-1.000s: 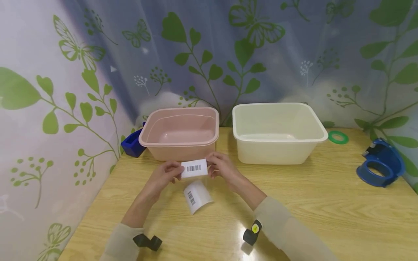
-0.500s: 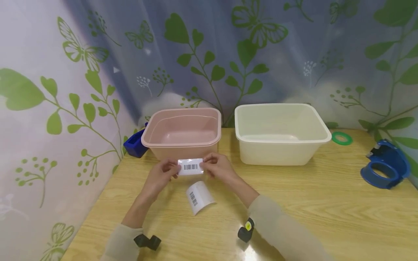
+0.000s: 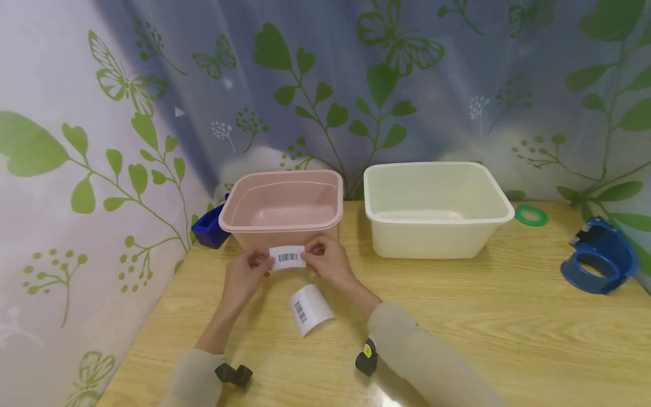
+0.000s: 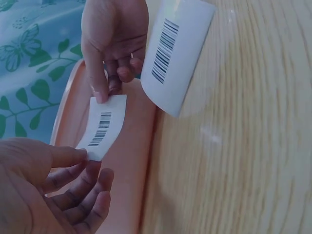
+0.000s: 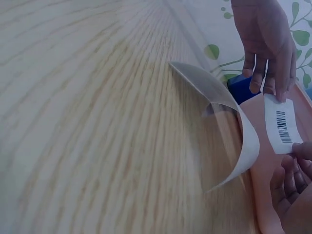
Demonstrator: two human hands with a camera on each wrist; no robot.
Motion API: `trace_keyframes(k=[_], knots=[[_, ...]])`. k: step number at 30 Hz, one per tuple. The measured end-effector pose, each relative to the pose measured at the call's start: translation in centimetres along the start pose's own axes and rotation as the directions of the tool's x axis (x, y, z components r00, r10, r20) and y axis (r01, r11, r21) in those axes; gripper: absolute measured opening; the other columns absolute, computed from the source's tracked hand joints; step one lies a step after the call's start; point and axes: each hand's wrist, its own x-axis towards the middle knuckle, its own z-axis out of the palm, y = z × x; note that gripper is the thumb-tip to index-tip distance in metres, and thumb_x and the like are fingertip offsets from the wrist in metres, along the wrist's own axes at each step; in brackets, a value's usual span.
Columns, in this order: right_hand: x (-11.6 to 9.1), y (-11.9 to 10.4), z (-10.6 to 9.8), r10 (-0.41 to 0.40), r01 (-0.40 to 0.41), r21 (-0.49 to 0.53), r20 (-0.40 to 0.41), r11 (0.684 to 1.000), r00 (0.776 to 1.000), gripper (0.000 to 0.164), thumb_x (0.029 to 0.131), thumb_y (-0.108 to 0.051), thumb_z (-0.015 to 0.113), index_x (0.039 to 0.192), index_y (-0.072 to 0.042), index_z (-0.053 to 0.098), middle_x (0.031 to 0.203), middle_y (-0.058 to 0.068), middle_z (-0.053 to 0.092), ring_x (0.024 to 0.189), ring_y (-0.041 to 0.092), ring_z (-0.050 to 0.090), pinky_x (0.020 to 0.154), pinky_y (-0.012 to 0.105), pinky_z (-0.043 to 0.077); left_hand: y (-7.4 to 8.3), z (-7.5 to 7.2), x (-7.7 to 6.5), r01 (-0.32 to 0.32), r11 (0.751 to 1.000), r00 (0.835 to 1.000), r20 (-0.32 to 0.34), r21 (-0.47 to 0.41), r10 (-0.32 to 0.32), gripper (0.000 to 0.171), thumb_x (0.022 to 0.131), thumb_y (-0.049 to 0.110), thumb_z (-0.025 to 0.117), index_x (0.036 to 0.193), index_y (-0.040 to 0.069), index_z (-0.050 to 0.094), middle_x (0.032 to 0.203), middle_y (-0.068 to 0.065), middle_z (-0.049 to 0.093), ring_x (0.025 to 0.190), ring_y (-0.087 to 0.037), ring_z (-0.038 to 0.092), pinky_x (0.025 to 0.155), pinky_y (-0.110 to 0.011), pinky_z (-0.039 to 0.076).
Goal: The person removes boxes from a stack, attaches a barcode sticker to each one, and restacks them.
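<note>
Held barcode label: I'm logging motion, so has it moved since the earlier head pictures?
Yes: the held barcode label has shifted left relative to the pink basin in the head view.

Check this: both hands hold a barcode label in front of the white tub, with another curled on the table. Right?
Not quite: the head view shows the left hand and right hand holding the barcode label in front of the pink tub, not the white tub. The other label is curled on the table.
</note>
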Motion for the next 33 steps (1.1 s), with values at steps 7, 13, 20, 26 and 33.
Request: trace_keyframes(k=[7, 13, 20, 26, 33], knots=[[0.3, -0.1, 0.9, -0.01, 0.01, -0.006, -0.015, 1.0, 1.0, 0.008, 0.088, 0.001, 0.079, 0.09, 0.0, 0.071, 0.08, 0.008, 0.068, 0.059, 0.011, 0.059, 0.051, 0.025, 0.056, -0.7, -0.2, 0.5, 0.019, 1.0, 0.999, -0.029, 0.01, -0.018, 0.014, 0.098, 0.01, 0.07, 0.107, -0.001, 0.069, 0.096, -0.019, 0.074, 0.081, -0.036, 0.072, 0.058, -0.024, 0.053], [0.2, -0.3, 1.6, -0.01, 0.006, -0.082, -0.046, 0.997, 0.999, 0.007, 0.089, -0.002, 0.08, 0.087, -0.003, 0.072, 0.079, 0.005, 0.07, 0.054, 0.011, 0.059, 0.048, 0.025, 0.054, -1.0, -0.1, 0.7, 0.008, 1.0, 0.999, -0.045, -0.001, -0.008, 0.012, 0.097, 0.008, 0.07, 0.103, -0.002, 0.069, 0.095, -0.021, 0.074, 0.079, -0.036, 0.074, 0.057, -0.024, 0.054], [0.3, -1.0, 2.3, -0.061, 0.048, -0.207, -0.056, 0.977, 0.997, 0.005, 0.089, -0.009, 0.081, 0.089, -0.009, 0.075, 0.084, 0.004, 0.074, 0.057, 0.011, 0.063, 0.049, 0.025, 0.054, -1.1, -0.2, 1.1, 0.008, 1.0, 0.998, -0.068, 0.006, -0.007, 0.012, 0.097, 0.008, 0.071, 0.102, -0.003, 0.069, 0.093, -0.022, 0.075, 0.077, -0.037, 0.075, 0.053, -0.019, 0.051], [0.6, -1.4, 2.6, -0.077, 0.052, -0.289, -0.077, 0.956, 0.994, 0.005, 0.09, -0.014, 0.081, 0.088, -0.013, 0.077, 0.082, -0.001, 0.075, 0.055, 0.005, 0.06, 0.052, 0.023, 0.052, -1.1, -0.2, 1.6, 0.005, 1.0, 0.998, -0.064, 0.001, -0.005, 0.014, 0.097, 0.007, 0.07, 0.104, -0.005, 0.069, 0.097, -0.024, 0.074, 0.078, -0.039, 0.075, 0.057, -0.022, 0.055], [0.7, -1.7, 2.8, -0.082, 0.048, -0.321, -0.096, 0.946, 0.992, 0.004, 0.09, -0.016, 0.079, 0.088, -0.013, 0.078, 0.079, -0.003, 0.074, 0.05, 0.005, 0.058, 0.056, 0.024, 0.05, -1.1, -0.4, 1.9, 0.014, 0.999, 0.997, -0.07, 0.039, -0.011, 0.016, 0.098, 0.009, 0.069, 0.105, -0.005, 0.07, 0.098, -0.025, 0.075, 0.079, -0.039, 0.075, 0.057, -0.02, 0.052]])
